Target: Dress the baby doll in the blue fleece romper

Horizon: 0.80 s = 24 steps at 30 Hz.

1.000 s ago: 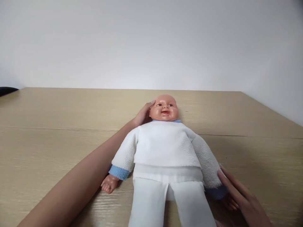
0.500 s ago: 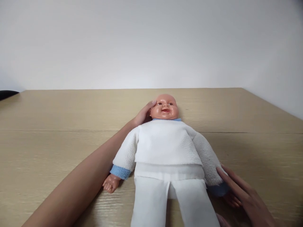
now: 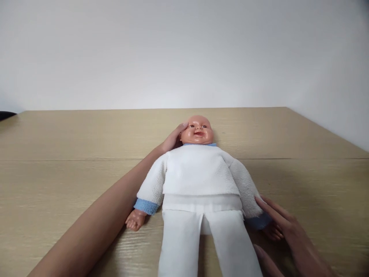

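A baby doll (image 3: 201,169) lies on its back, face up, in a white fleece top with blue cuffs and collar and white trousers. My left hand (image 3: 174,138) cups the side of its bald head (image 3: 198,130), thumb at the temple and the other fingers hidden behind. Beside the doll's arm on the right, my right hand (image 3: 284,227) has its fingers stretched out, their tips resting on the white sleeve (image 3: 248,188). The thumb is apart, low by the trouser leg (image 3: 235,246). The doll's feet are out of view.
Under the doll is a light wood-grain table (image 3: 72,134) with a seam across it. A pale wall (image 3: 184,50) rises behind its far edge. Part of a dark object (image 3: 6,115) shows at the far left.
The view has shifted slightly, so the doll, table edge and both hands appear a little further left. Both hands keep their places on the doll.
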Each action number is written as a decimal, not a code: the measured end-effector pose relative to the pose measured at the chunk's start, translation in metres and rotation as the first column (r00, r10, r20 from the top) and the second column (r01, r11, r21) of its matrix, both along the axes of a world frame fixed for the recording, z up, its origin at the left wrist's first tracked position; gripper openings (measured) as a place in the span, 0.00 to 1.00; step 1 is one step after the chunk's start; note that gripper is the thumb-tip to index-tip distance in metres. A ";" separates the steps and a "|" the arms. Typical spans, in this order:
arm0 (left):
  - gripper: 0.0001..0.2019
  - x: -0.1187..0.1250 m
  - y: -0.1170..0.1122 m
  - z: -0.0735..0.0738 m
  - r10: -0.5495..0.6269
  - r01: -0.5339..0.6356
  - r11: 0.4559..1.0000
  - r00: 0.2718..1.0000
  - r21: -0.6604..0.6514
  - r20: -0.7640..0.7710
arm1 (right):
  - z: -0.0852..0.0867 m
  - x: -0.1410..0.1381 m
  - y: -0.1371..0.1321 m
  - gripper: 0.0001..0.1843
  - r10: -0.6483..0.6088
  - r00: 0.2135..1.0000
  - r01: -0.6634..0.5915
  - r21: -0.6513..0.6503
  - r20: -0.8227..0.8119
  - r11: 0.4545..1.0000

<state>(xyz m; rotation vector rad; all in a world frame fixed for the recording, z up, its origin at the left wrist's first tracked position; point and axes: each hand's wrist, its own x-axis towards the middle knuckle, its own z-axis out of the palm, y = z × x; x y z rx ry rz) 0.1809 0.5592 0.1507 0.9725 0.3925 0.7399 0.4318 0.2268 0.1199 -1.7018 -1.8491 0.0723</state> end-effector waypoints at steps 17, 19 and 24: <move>0.31 -0.012 0.009 -0.008 0.116 -0.111 0.992 0.988 0.061 -0.100 | 0.016 -0.009 0.006 0.35 0.045 0.989 -0.064 -0.134 -0.142 0.989; 0.30 -0.026 0.010 -0.015 0.227 -0.214 0.970 0.968 0.118 -0.107 | 0.017 -0.009 0.009 0.34 0.061 0.986 -0.080 -0.119 -0.152 0.990; 0.29 -0.072 -0.025 -0.026 0.442 -0.417 0.888 0.890 0.193 -0.110 | 0.014 -0.006 0.016 0.33 0.128 0.981 -0.134 -0.033 -0.143 0.990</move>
